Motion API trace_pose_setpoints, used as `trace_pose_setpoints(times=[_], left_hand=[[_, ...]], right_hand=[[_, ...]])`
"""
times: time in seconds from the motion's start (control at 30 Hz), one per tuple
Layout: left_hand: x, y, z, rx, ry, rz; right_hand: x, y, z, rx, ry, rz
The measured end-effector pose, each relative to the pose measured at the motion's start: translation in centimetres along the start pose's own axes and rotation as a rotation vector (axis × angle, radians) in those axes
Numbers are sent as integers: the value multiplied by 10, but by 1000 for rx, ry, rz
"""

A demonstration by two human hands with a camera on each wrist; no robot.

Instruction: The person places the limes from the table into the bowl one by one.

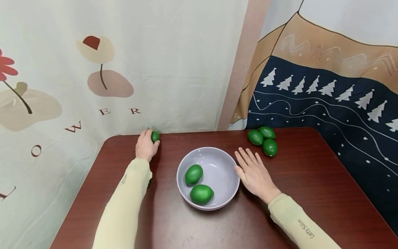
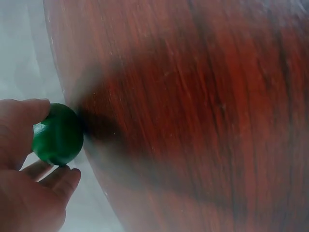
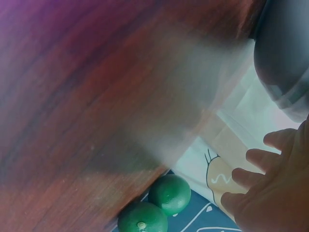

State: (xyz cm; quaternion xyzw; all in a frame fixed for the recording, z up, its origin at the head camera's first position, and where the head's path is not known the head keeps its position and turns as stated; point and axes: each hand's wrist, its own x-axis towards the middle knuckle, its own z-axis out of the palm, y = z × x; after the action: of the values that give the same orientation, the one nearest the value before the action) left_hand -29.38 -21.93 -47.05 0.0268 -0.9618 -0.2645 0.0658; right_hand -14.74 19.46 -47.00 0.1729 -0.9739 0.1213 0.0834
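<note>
At the table's back left edge my left hand (image 1: 146,145) grips a green lime (image 1: 155,136). The left wrist view shows thumb and fingers around this lime (image 2: 59,135). A pale lavender bowl (image 1: 224,180) stands mid-table with two limes inside, one lime (image 1: 193,174) behind the other lime (image 1: 202,194). My right hand (image 1: 255,174) is spread beside the bowl's right rim, fingers straight and nothing held. In the right wrist view the fingers of the right hand (image 3: 270,179) are extended near the grey underside of the bowl (image 3: 285,53).
Three limes (image 1: 255,137) cluster at the back right of the brown table (image 1: 311,180). A bit of green (image 1: 150,183) shows beside the left sleeve, mostly hidden. Behind the table hang a pale flower-print cloth (image 1: 180,86) and a dark tree-print cloth (image 1: 289,110).
</note>
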Motion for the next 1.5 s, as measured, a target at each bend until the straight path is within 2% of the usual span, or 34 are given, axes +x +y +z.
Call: trace_pose_setpoints(times=[0.23, 0.53, 0.73, 1.0, 1.5], left_hand=[[-4, 0, -2, -40, 10, 7], [-10, -2, -12, -19, -50, 33], [-12, 0, -13, -25, -80, 34], [-17, 4, -13, -19, -70, 57], [-42, 4, -13, -31, -68, 90]], right_hand=[[-1, -1, 0, 1, -6, 2], [-1, 0, -2, -1, -19, 10], [-1, 0, -5, -1, -32, 20], [0, 0, -6, -19, -24, 16], [0, -3, -4, -15, -20, 5]])
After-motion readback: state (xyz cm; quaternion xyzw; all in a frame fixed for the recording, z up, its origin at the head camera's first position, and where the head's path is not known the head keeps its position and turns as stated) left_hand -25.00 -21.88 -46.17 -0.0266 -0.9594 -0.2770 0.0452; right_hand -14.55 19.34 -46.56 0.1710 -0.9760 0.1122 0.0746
